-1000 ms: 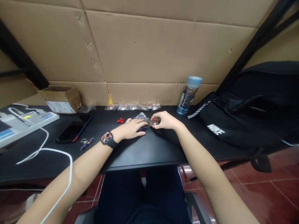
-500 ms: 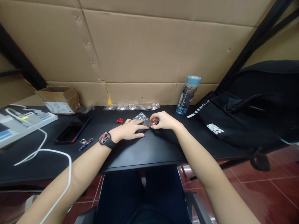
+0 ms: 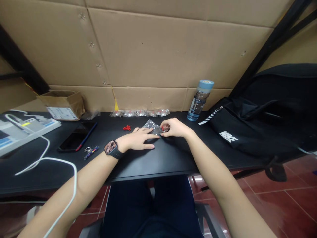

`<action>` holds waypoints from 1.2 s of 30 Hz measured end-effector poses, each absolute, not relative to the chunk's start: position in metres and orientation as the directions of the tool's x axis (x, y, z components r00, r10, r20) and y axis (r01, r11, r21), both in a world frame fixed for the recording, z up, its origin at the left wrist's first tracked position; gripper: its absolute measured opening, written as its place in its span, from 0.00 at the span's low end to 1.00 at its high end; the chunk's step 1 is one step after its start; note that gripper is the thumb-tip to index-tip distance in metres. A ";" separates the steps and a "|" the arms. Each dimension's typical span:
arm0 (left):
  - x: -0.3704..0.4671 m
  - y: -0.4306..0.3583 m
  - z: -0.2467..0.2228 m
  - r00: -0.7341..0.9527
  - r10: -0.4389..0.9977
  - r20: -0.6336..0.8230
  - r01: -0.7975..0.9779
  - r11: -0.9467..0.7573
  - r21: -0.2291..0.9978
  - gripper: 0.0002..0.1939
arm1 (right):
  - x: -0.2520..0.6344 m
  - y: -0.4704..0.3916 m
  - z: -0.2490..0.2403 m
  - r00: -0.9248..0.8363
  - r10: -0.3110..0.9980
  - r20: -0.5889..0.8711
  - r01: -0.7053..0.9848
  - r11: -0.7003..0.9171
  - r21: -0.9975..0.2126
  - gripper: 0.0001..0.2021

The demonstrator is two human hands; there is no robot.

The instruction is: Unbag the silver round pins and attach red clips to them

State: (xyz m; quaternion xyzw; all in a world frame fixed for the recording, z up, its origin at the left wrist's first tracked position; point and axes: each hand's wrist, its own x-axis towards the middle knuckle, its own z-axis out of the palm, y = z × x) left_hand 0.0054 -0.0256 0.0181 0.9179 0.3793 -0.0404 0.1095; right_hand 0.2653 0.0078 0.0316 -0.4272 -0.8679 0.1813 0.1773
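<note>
Trousers (image 3: 138,206): dark, nearer the camera than all fingers.
White cable (image 3: 74,175): hangs in a loop in front of the left forearm, well left of the fingers.
Surface (image 3: 155,165): black, bare just on the near side of the fingers.
Watch (image 3: 111,147): on the left wrist, behind the left fingers.
Keyring (image 3: 91,152): lies left of the left fingers, beyond the forearm.
Left hand (image 3: 138,138): palm down, fingers extended and spread, touching the near part of the plastic bag; no grasp seen.
Right hand (image 3: 175,128): thumb and fingers curled, pinching a small red-marked item (image 3: 165,127); its full shape is hidden.
Plastic bag (image 3: 149,124): crinkled, clear, partly under the left fingers, just left of the right fingertips.
Red bundle (image 3: 127,127): left of the left fingers, apart from them.
Phone (image 3: 78,137): well left of the left fingers.
Backpack (image 3: 247,132): black, well right of the right fingers.
Clear packets (image 3: 140,113): in a row, beyond the fingers.
Bottle (image 3: 199,102): upright, beyond and right of the right fingers.
</note>
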 end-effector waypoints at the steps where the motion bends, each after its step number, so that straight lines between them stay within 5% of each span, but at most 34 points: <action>1: 0.007 -0.027 0.018 0.705 0.692 -0.159 0.709 -0.685 0.164 0.32 | 0.265 0.008 0.032 -0.572 0.806 0.150 0.679 0.568 -0.465 0.13; 18: 0.010 -0.028 0.012 0.693 0.711 -0.124 0.721 -0.683 0.118 0.35 | 0.254 0.008 0.023 -0.514 0.824 0.238 0.693 0.563 -0.451 0.13; 36: 0.006 -0.024 0.009 0.716 0.691 -0.103 0.698 -0.700 0.153 0.34 | 0.272 0.026 0.011 -0.594 0.802 0.057 0.458 0.396 -0.796 0.18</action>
